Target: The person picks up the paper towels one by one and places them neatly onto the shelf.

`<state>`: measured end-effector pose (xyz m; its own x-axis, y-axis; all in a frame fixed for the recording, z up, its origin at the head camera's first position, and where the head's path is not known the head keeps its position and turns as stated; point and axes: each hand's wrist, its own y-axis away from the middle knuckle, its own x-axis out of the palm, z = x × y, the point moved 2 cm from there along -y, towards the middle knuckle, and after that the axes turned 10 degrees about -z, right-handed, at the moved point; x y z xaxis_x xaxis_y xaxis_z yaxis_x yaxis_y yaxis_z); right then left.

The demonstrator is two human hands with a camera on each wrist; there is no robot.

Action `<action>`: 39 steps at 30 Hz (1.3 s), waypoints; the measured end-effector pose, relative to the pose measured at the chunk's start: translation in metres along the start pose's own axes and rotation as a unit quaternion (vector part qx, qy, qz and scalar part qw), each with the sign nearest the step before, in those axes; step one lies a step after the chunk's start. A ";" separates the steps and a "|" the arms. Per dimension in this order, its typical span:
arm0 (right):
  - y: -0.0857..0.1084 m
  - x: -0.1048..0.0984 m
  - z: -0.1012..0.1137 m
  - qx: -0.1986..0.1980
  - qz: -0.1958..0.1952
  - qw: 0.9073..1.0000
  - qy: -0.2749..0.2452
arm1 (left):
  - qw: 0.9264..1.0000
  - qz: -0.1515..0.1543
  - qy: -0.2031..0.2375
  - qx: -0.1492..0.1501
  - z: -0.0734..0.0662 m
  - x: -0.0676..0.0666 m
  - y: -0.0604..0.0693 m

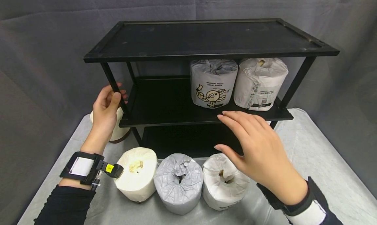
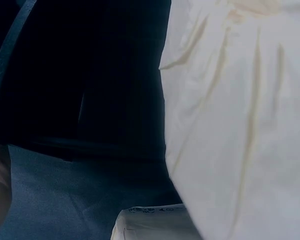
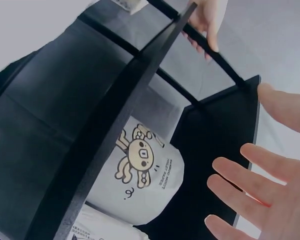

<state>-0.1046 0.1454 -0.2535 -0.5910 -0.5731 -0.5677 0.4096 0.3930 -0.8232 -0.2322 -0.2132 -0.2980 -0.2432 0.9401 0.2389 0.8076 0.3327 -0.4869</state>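
My left hand (image 1: 105, 112) holds the front left post of a black shelf rack (image 1: 212, 38), thumb in front and fingers behind. My right hand (image 1: 259, 149) hovers before the middle shelf with its fingers spread, holding nothing. On that shelf, towards the right, stand a wrapped toilet roll with a cartoon figure (image 1: 214, 84) and a white wrapped toilet roll (image 1: 260, 86). Before the rack, side by side, are a cream toilet roll (image 1: 136, 176), a lilac-grey toilet roll (image 1: 179, 185) and a white toilet roll (image 1: 224, 182). The cream one fills much of the left wrist view.
Another cream roll (image 1: 119, 131) stands left of the rack, partly hidden by my left hand. The rack's bottom shelf (image 1: 188, 138) lies behind the front row. A pale cloth (image 1: 297, 143) covers the table, and grey curtains (image 1: 53, 48) hang behind and at the sides.
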 end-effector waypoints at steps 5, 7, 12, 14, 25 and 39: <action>0.007 -0.006 0.010 -0.018 -0.002 1.000 -0.015 | 1.000 0.001 -0.004 0.002 -0.001 0.000 0.000; 0.010 -0.007 0.013 -0.032 -0.006 0.999 -0.022 | 1.000 0.001 -0.006 0.003 -0.001 0.000 0.001; 0.022 -0.009 0.015 -0.063 0.000 0.997 -0.039 | 1.000 0.001 -0.011 0.001 -0.002 0.001 0.001; 0.029 -0.009 0.013 -0.069 0.011 0.997 -0.044 | 1.000 0.001 -0.013 0.002 -0.003 0.002 0.001; 0.056 -0.003 -0.008 -0.146 -0.001 0.986 -0.080 | 1.000 0.003 -0.022 0.004 0.000 0.002 -0.001; 0.083 0.007 -0.034 -0.190 0.130 0.966 -0.114 | 0.999 0.002 -0.035 -0.004 -0.001 -0.001 0.001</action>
<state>-0.0980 0.1985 -0.3257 -0.3164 -0.5459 -0.7758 0.2138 0.7558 -0.6189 -0.2309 -0.2137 -0.2976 -0.2775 0.9443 0.1771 0.8127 0.3290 -0.4809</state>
